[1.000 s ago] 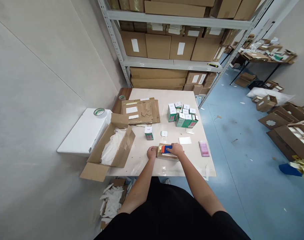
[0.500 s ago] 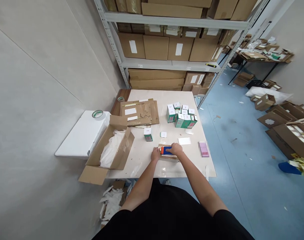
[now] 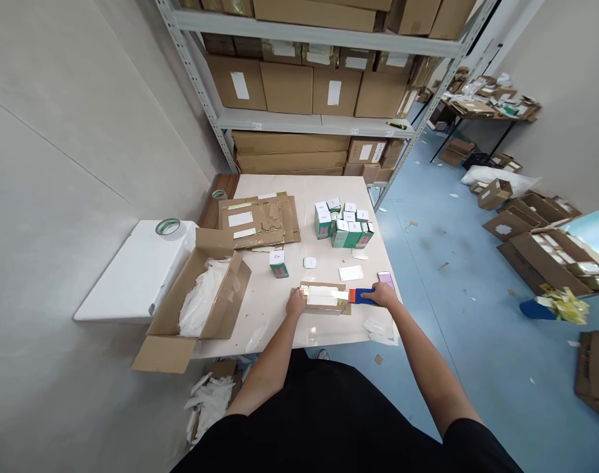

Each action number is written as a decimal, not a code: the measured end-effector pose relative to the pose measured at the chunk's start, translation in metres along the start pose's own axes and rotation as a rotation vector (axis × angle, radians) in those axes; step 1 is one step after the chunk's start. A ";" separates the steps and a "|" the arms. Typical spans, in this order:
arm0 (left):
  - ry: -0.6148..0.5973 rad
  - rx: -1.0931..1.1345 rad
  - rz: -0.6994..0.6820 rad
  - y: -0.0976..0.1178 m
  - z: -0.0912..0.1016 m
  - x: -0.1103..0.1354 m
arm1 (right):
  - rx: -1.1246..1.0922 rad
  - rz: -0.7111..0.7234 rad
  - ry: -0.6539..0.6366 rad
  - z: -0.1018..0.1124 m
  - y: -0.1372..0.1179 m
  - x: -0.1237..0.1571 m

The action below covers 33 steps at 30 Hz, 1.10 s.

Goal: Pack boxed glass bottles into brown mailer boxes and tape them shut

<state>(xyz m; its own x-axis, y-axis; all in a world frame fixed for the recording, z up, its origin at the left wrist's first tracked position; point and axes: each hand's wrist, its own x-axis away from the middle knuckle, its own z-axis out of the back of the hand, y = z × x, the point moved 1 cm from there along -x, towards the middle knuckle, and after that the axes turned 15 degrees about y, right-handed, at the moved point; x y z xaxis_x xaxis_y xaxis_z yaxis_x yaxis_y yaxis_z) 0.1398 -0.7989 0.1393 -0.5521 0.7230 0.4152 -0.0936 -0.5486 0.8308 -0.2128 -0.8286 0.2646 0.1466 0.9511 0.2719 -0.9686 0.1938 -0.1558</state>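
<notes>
A small cardboard box (image 3: 324, 307) lies near the front of the table, with a white label or strip along its top. My left hand (image 3: 295, 302) grips the left end of this box. My right hand (image 3: 385, 295) is closed around the blue handle of a blue-and-orange hand tool (image 3: 363, 297). The tool's orange part is at the right end of the box, with a pale strip between it and the white patch. Whether that strip is a blade or tape I cannot tell. A green-and-white carton (image 3: 278, 264) stands behind my left hand, and a white card (image 3: 351, 272) lies behind the box.
Several green-and-white cartons (image 3: 349, 233) cluster at the back right of the table. Flattened cardboard (image 3: 260, 220) lies back left. An open carton (image 3: 225, 295) with white wrapping sits at the left. A phone (image 3: 386, 280) lies beyond my right hand. Shelving (image 3: 314, 123) stands behind.
My right hand has moved the blue-and-orange tool rightward along the box to its right end, uncovering the white patch on top. My left hand stays at the box's left end. The view has shifted right.
</notes>
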 end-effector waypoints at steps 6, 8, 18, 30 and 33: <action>-0.043 -0.407 -0.084 0.005 0.000 0.001 | -0.045 0.004 -0.010 -0.001 0.007 0.003; -0.052 -0.486 -0.111 0.005 0.000 0.002 | -0.059 0.009 -0.016 -0.002 0.010 0.004; -0.063 -0.638 -0.189 0.004 0.001 0.001 | -0.101 -0.009 -0.033 -0.011 0.020 0.005; -0.083 -0.688 -0.227 0.004 0.001 -0.004 | 0.042 -0.109 0.048 -0.021 0.043 0.007; -0.095 -0.695 -0.241 0.004 0.002 -0.004 | 0.048 -0.184 0.049 -0.034 0.027 0.008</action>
<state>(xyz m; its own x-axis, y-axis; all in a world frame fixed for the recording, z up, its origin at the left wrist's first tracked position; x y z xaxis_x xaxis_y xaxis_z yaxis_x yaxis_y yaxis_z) 0.1438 -0.8035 0.1421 -0.3787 0.8728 0.3079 -0.7236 -0.4867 0.4895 -0.2305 -0.8077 0.2305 0.3309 0.9113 0.2452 -0.9327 0.3553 -0.0617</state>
